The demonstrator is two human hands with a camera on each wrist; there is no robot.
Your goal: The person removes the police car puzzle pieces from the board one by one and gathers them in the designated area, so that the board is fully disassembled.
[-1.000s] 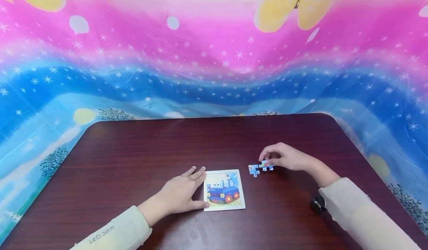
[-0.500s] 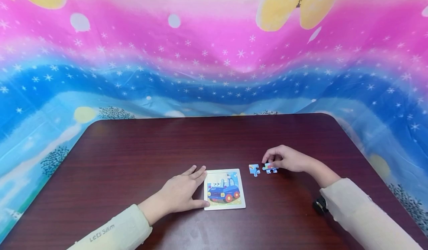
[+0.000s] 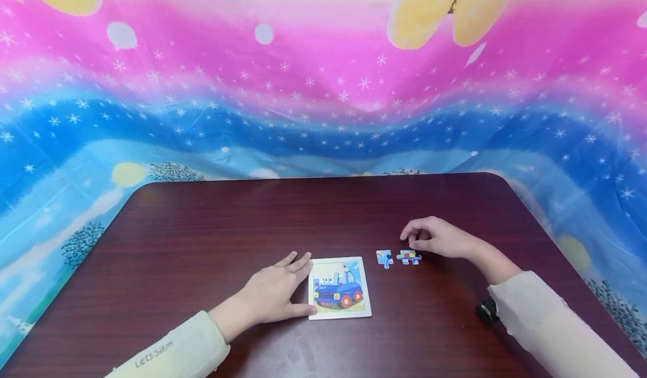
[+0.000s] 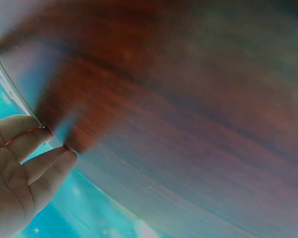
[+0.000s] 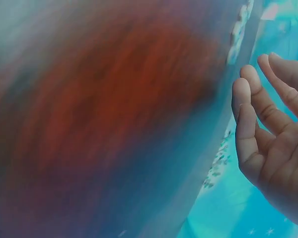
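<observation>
A square picture puzzle in a white frame (image 3: 338, 315) shows a blue cartoon car with red wheels, and has a pale patch in its upper part. My left hand (image 3: 275, 291) rests along the frame's left edge, fingers spread and thumb at the lower left corner. To the right of the frame lie two loose jigsaw pieces: a blue one (image 3: 383, 257) and a blue one with red and yellow (image 3: 408, 256). Just above the second piece, my right hand (image 3: 440, 237) has loosely bent fingers, apart from it and holding nothing. In the right wrist view my right hand (image 5: 273, 129) is likewise without anything in it.
Both hands work over a dark red-brown table (image 3: 253, 215) with rounded far corners. A colourful cloth (image 3: 323, 86) with snowflakes hangs behind it and along the sides. A small black object (image 3: 487, 312) sits by the right sleeve.
My right hand slid the red-and-yellow jigsaw piece slightly right, away from the other piece, then let go of it and lifted off. The left hand and the framed puzzle have stayed put.
</observation>
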